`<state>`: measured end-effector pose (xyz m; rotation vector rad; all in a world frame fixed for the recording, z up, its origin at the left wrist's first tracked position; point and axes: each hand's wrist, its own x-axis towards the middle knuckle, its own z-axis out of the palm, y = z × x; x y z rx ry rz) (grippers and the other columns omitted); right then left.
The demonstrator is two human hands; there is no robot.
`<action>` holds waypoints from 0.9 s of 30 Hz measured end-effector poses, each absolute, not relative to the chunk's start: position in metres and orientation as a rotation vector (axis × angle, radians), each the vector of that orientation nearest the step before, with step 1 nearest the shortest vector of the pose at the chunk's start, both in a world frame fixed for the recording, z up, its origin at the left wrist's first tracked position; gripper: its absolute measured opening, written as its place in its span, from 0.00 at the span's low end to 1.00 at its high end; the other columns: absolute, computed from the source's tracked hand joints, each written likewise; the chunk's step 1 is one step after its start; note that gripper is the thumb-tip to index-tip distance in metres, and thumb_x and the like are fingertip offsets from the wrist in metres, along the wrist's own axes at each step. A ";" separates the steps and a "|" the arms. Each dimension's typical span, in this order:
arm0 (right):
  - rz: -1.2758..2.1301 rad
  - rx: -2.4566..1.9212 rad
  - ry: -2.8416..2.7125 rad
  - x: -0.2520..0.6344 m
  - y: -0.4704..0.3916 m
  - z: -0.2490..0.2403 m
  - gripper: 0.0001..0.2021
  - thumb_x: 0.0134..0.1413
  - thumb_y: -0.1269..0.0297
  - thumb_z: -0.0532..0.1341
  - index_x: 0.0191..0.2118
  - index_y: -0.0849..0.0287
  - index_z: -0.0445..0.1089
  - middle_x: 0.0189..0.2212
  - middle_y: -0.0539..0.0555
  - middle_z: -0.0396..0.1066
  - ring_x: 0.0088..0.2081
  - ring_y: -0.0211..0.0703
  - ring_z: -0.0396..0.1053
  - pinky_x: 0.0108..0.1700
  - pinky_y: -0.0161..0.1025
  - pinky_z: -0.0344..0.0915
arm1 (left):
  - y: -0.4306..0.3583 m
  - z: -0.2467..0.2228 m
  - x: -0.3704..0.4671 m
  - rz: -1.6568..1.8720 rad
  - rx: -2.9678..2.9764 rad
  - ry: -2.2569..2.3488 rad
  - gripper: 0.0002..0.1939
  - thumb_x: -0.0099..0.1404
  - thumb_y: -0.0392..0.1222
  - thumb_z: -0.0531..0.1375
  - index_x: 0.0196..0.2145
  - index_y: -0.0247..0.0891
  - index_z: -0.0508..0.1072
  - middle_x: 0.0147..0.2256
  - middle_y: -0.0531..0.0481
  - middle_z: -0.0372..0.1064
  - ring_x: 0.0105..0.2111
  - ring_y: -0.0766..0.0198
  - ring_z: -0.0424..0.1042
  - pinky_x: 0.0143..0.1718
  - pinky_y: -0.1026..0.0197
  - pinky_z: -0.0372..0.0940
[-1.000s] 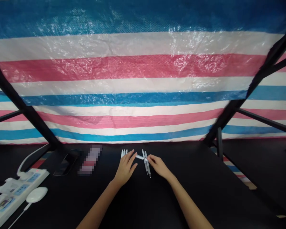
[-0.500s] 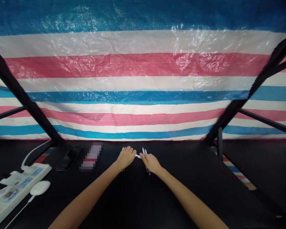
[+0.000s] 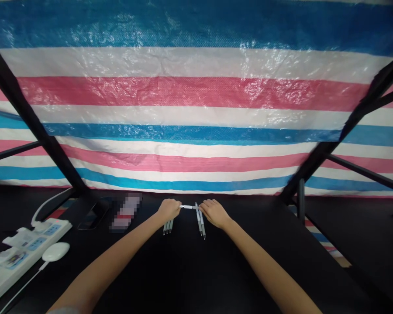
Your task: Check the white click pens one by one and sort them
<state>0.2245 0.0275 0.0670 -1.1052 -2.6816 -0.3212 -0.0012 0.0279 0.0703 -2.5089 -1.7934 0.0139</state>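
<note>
A white pen (image 3: pixel 189 207) lies level between my hands, its two ends in my fingers. My left hand (image 3: pixel 169 210) is closed on the pen's left end. Closed on the right end is my right hand (image 3: pixel 215 213), fingers bent and pressed together. Below my left hand, several white pens (image 3: pixel 168 227) lie side by side on the black tabletop, their upper parts hidden by the hand. Another small group of white pens (image 3: pixel 201 223) lies just left of my right hand, tips toward me.
A white power strip (image 3: pixel 29 257) with plugs and a white round charger (image 3: pixel 55 251) sit at the left. Farther in are a dark phone (image 3: pixel 93 214) and a blurred-out item (image 3: pixel 126 213). Black frame bars (image 3: pixel 314 163) and a striped sheet (image 3: pixel 196 91) stand behind.
My hands have moved apart, and more of the pen between them shows. My left hand has shifted slightly away from me and left, uncovering the pens beneath it.
</note>
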 end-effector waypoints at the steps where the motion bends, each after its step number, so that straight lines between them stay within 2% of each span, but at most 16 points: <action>1: -0.332 -1.096 -2.678 0.225 0.029 0.067 0.14 0.65 0.65 0.46 0.37 0.60 0.67 0.33 0.56 0.69 0.36 0.43 0.65 0.39 0.39 0.54 | 0.029 0.071 -0.002 0.019 -2.510 -1.798 0.16 0.63 0.39 0.48 0.36 0.33 0.75 0.33 0.38 0.75 0.35 0.53 0.74 0.36 0.57 0.64; 5: -0.353 -1.072 -2.612 0.227 0.030 0.063 0.10 0.63 0.63 0.50 0.41 0.60 0.66 0.37 0.57 0.67 0.38 0.45 0.63 0.39 0.39 0.55 | 0.030 0.071 0.000 0.041 -2.507 -1.810 0.16 0.63 0.38 0.48 0.37 0.33 0.75 0.34 0.38 0.75 0.36 0.53 0.74 0.35 0.58 0.64; 9: -0.312 -1.162 -2.458 0.225 0.029 0.058 0.16 0.60 0.54 0.53 0.46 0.60 0.65 0.42 0.60 0.65 0.42 0.49 0.61 0.42 0.42 0.56 | 0.026 0.068 0.000 0.061 -2.499 -1.822 0.18 0.63 0.37 0.47 0.39 0.33 0.75 0.34 0.37 0.75 0.36 0.53 0.74 0.34 0.59 0.65; 14: -0.342 -1.095 -2.556 0.220 0.033 0.054 0.13 0.64 0.65 0.48 0.37 0.60 0.69 0.37 0.57 0.66 0.39 0.46 0.60 0.40 0.41 0.55 | 0.023 0.064 -0.004 0.074 -2.495 -1.845 0.17 0.62 0.36 0.48 0.40 0.34 0.75 0.35 0.38 0.75 0.36 0.53 0.75 0.34 0.58 0.65; 18: -0.300 -1.019 -2.531 0.219 0.037 0.054 0.11 0.62 0.61 0.51 0.42 0.61 0.67 0.40 0.58 0.66 0.40 0.47 0.60 0.41 0.41 0.56 | 0.024 0.064 -0.008 0.056 -2.484 -1.876 0.16 0.62 0.36 0.48 0.39 0.34 0.75 0.35 0.38 0.75 0.36 0.54 0.74 0.35 0.58 0.65; 21: -0.262 -1.000 -2.504 0.216 0.036 0.055 0.16 0.60 0.55 0.54 0.47 0.62 0.65 0.43 0.60 0.65 0.43 0.49 0.60 0.43 0.42 0.56 | 0.024 0.065 -0.008 0.041 -2.486 -1.886 0.16 0.63 0.37 0.49 0.40 0.35 0.75 0.36 0.39 0.75 0.36 0.56 0.74 0.36 0.59 0.65; 27: -0.296 -1.012 -2.556 0.209 0.031 0.054 0.11 0.63 0.65 0.49 0.38 0.60 0.67 0.37 0.57 0.66 0.39 0.45 0.61 0.40 0.41 0.56 | 0.022 0.061 -0.007 0.032 -2.514 -1.855 0.16 0.63 0.36 0.49 0.39 0.35 0.75 0.36 0.38 0.75 0.37 0.53 0.74 0.36 0.58 0.65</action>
